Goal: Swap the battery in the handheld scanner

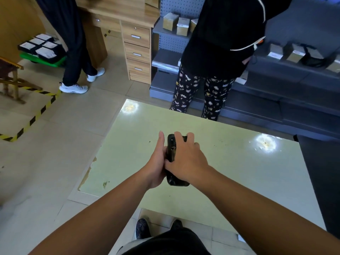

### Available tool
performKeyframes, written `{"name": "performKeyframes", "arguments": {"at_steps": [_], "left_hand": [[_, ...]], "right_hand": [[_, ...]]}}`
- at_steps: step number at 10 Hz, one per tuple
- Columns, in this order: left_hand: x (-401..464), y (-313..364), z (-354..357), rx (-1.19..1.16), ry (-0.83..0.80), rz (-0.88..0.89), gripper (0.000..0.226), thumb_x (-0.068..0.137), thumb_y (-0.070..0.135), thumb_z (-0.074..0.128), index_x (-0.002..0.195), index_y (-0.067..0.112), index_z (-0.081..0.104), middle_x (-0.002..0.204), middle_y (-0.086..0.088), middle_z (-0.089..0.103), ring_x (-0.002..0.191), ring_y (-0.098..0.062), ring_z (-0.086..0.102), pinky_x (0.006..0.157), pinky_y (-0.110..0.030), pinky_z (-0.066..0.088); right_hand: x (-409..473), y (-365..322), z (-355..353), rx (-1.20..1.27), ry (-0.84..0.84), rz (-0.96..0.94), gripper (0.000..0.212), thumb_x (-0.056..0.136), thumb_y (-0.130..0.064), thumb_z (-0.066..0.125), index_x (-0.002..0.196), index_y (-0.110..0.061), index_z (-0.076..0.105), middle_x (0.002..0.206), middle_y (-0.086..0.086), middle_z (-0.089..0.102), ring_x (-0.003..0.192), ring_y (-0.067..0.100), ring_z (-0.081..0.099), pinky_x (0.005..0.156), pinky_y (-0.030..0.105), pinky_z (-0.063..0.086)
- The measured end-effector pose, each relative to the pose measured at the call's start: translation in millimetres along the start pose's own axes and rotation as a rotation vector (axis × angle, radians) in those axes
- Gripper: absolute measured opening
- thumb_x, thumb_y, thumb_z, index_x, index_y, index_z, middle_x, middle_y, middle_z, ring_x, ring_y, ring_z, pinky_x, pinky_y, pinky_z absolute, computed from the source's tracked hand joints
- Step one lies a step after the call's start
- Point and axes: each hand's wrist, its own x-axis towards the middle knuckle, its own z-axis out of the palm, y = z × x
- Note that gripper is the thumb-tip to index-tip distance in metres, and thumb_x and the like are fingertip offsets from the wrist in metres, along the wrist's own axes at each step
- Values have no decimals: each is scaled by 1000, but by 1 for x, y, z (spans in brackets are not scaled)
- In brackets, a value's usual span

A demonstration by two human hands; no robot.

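Both hands grip the black handheld scanner (172,153) above the pale green table (239,172): my left hand (156,162) cradles its side, my right hand (185,155) wraps over its back. No battery, spare or removed, shows, so I judge the swap barely begun, the cover likely still shut.

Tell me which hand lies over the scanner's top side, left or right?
The right hand: its fingers drape across the scanner from above. The left hand only braces the scanner's left edge, palm turned inward.
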Motion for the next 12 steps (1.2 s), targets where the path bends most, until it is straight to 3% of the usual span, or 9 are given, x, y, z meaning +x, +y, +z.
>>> {"name": "performKeyframes", "arguments": {"at_steps": [1,2,3,5,8,11,12], "left_hand": [[6,-4,-13,95,45,41,90,95,80,16,118,16,76,111,-8,81,106,-22,75,85,-37,57],[16,-14,-35,328,234,118,64,105,61,27,114,16,72,104,-5,80,98,-22,76,86,-42,62],[24,-33,-64,604,323,131,29,104,43,48,107,23,69,100,6,76,89,-15,75,91,-49,59],[32,-66,-108,1029,392,147,20,101,40,48,109,34,65,105,15,67,87,-2,63,72,-28,46],[42,-75,-140,1109,410,164,17,101,32,52,111,30,66,102,13,67,86,-8,63,74,-28,47],[44,-70,-143,1133,381,166,18,101,33,51,113,30,65,103,14,67,88,-7,62,78,-31,52],[41,-66,-139,1138,377,173,21,102,33,49,116,29,64,108,13,67,92,-8,62,79,-30,51]], "right_hand": [[9,2,-5,36,-20,26,75,74,-49,74,135,-29,35,126,4,35,104,29,50,70,37,45],[19,3,-2,17,-23,43,75,74,-50,74,134,-30,34,127,3,34,102,28,48,70,36,44],[28,6,18,-10,-86,49,79,75,-54,75,136,-27,32,131,4,33,107,29,48,71,36,45],[54,7,83,-84,-229,86,80,78,-47,75,140,-22,30,136,8,31,108,30,46,69,35,49],[84,14,145,-188,-267,90,86,84,-42,72,151,-21,23,146,13,27,112,31,47,75,36,57],[82,22,155,-226,-277,80,86,92,-44,67,158,-22,16,158,16,18,120,32,47,82,35,60],[87,27,138,-160,-351,53,89,93,-50,67,160,-24,15,159,13,18,125,32,46,89,40,57]]}}
